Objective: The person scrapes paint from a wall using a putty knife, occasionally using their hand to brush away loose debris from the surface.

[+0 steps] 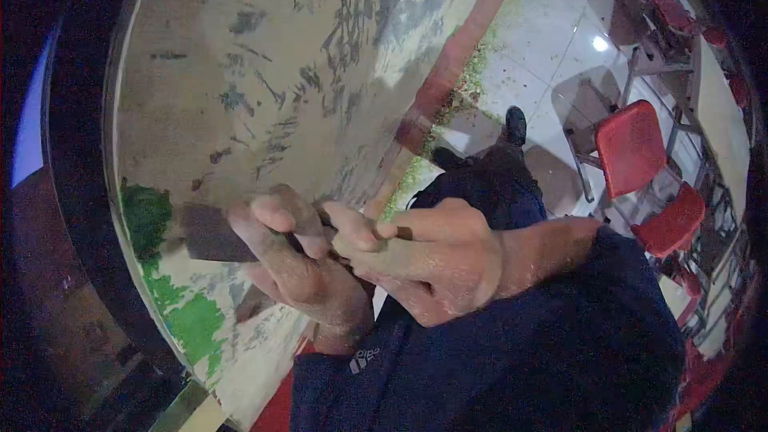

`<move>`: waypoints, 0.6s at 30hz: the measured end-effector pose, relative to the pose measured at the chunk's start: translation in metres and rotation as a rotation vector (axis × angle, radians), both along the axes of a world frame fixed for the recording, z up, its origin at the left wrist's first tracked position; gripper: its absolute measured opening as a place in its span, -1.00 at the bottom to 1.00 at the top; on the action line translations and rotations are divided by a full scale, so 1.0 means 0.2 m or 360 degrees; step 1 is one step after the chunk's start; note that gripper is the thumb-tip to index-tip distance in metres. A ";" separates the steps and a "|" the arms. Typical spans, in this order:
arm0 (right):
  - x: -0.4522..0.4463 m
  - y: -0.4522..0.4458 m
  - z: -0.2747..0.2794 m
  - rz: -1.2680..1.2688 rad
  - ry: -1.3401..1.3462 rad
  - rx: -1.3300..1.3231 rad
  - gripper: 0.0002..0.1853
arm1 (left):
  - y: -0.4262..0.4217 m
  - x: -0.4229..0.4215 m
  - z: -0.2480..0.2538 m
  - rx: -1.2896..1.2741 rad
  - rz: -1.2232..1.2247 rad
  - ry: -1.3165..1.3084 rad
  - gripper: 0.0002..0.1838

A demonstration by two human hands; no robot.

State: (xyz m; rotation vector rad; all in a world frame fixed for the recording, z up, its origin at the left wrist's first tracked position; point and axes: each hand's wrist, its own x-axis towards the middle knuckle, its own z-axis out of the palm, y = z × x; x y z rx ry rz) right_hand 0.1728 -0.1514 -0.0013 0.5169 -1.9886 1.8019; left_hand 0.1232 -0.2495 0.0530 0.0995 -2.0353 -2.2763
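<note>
My left hand (300, 264) is closed, with its fingers curled. Beside it, my right hand (436, 260) is closed too, its fingertips meeting those of the left. Whatever they pinch, if anything, is too small or hidden to make out. Both hands are raised in front of the dark blue shirt (496, 360). Beyond them lies a large pale brown surface (184, 120) with dark smears. Green patches (192, 324) and a dark brown rectangular patch (208, 232) show to the left of my left hand.
A reddish strip (452, 64) edges the smeared surface. Green and brown bits (476, 72) lie along it on the white tiled floor (532, 48). My dark shoe (516, 124) shows on the floor. Red chairs (632, 148) with metal frames stand at the right.
</note>
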 end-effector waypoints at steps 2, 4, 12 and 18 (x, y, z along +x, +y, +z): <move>-0.02 -0.01 -0.01 -0.0085 0.0080 -0.0051 -0.75 | 0.03 -0.01 0.00 0.0114 0.0093 0.0001 -0.67; -0.02 -0.01 -0.05 -0.0079 0.0055 -0.0044 -0.75 | 0.03 0.01 -0.02 0.0116 0.0153 -0.0027 -0.68; -0.10 -0.04 -0.01 -0.0152 0.0329 -0.0037 -0.82 | 0.02 -0.07 0.11 0.0619 -0.0147 0.0046 -0.68; -0.04 -0.05 0.00 -0.0130 0.0055 -0.0103 -0.78 | 0.03 -0.03 0.07 -0.0001 0.0156 -0.0038 -0.74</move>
